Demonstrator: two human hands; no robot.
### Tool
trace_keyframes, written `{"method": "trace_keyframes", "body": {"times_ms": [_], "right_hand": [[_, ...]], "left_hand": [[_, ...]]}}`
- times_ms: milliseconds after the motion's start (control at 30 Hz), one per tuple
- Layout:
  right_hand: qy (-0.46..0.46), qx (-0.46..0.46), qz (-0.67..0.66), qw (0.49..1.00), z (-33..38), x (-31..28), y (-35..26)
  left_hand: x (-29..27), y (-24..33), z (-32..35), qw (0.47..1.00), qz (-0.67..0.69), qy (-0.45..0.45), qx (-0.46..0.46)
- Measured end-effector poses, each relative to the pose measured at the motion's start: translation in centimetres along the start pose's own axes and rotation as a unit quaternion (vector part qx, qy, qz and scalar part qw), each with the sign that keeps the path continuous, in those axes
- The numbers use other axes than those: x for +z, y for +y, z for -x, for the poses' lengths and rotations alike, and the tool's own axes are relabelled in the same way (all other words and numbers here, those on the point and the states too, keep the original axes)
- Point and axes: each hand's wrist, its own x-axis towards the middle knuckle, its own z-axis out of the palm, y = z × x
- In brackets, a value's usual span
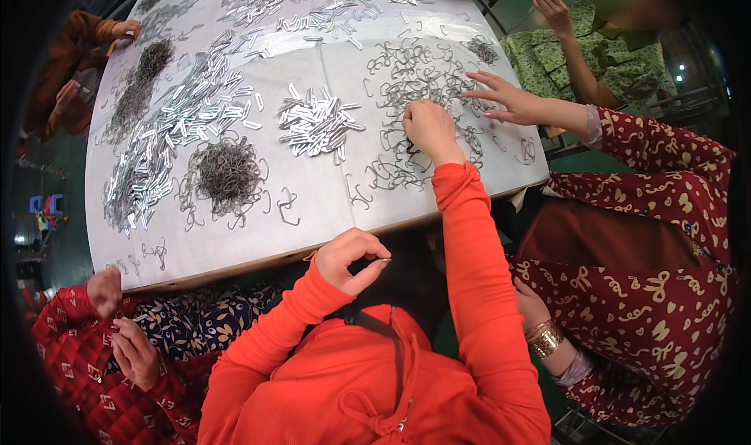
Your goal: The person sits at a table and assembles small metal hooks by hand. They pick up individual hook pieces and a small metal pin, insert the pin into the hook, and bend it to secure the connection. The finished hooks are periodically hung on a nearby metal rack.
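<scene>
Orange cloth of the wearer's top (313,390) is seen nearest. Just off the bench's (313,198) near edge, the left hand (348,261) is held with thumb and forefinger drawn narrowly together; whether anything is pinched cannot be told. Over loose wire hooks (399,163), strewn toward the right edge, the right hand (432,130) is curled downward, its fingertips hidden and its grip unclear. Beside it, a co-worker's hand (508,100) is spread. Silver strips (317,124) are piled mid-bench; a denser hook heap (227,175) is set toward the near-left corner.
</scene>
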Motion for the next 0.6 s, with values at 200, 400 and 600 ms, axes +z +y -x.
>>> {"method": "trace_keyframes", "body": {"times_ms": [200, 400, 600], "right_hand": [[0.023, -0.056, 0.047, 0.997, 1.3, 0.4, -0.7], [0.156, 0.091, -0.297, 0.938, 4.9, -0.1, -2.3], [0.105, -0.03, -0.267, 0.957, 6.6, -1.0, -1.6]], "left_hand": [[0.1, -0.1, 0.4, 1.0, 0.006, 0.004, 0.017], [0.0, -0.9, 1.6, 0.999, -0.01, -0.005, 0.042], [0.2, -1.5, 2.2, 0.998, -0.02, -0.018, 0.057]]}}
